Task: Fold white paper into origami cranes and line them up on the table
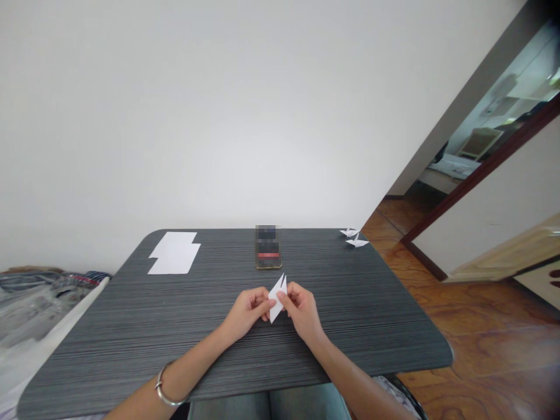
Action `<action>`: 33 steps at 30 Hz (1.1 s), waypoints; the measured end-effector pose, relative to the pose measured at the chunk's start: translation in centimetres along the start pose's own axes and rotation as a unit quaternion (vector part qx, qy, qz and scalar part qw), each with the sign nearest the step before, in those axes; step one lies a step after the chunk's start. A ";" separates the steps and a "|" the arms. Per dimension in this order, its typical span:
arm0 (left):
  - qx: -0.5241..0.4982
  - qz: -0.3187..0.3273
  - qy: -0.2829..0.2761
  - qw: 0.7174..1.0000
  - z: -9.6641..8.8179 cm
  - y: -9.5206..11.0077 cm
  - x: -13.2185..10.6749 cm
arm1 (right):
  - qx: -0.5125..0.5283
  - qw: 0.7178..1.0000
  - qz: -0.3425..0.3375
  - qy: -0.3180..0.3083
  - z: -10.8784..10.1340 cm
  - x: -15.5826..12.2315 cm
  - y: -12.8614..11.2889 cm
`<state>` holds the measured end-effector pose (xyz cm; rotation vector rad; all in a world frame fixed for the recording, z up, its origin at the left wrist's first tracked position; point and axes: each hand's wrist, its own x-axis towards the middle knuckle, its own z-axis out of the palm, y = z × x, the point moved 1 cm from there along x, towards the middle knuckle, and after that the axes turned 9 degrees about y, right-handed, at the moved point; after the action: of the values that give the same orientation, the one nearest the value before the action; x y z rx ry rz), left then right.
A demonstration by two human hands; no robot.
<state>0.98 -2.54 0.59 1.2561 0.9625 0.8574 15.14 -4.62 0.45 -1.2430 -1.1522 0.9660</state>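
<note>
Between my two hands is a piece of folded white paper (277,294), roughly diamond-shaped, with a slit between two points at its top. My left hand (250,309) pinches its left edge, thumb on the front face. On the other side my right hand (303,308) grips the right edge, its thumb also pressed on the front. The fingers behind the paper are partly hidden. A phone (268,248) with a blurred screen is just beyond the paper.
White paper sheets (175,254) overlap at the left of the dark table (210,356). Two folded paper cranes (357,241) sit at its far right corner. A white wall (262,116) rises behind the table. Plastic-covered items (35,303) lie at the left.
</note>
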 end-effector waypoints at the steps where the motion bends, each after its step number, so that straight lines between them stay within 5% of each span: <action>1: -0.004 0.003 0.007 1.000 0.0 0.1 0.0 | 0.000 1.000 0.004 -0.003 0.0 0.0 0.0; 9: 0.014 0.036 0.053 0.998 -0.6 0.3 0.1 | 0.011 0.999 0.025 -0.034 0.2 -0.1 0.0; 18: 0.017 0.038 0.025 0.999 -0.3 0.6 0.1 | 0.032 0.997 0.044 -0.045 0.2 -0.1 -0.1; 23: -0.013 0.034 0.086 0.996 -0.5 0.2 0.3 | 0.014 0.998 0.040 -0.045 0.1 -0.1 -0.1; 33: 0.014 0.073 0.059 0.995 -0.6 0.6 0.3 | 0.016 0.998 0.032 -0.052 0.2 0.0 0.0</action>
<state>0.50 -1.97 1.09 1.3254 0.9871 1.0447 14.91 -4.63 0.48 -1.2226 -1.1783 1.1048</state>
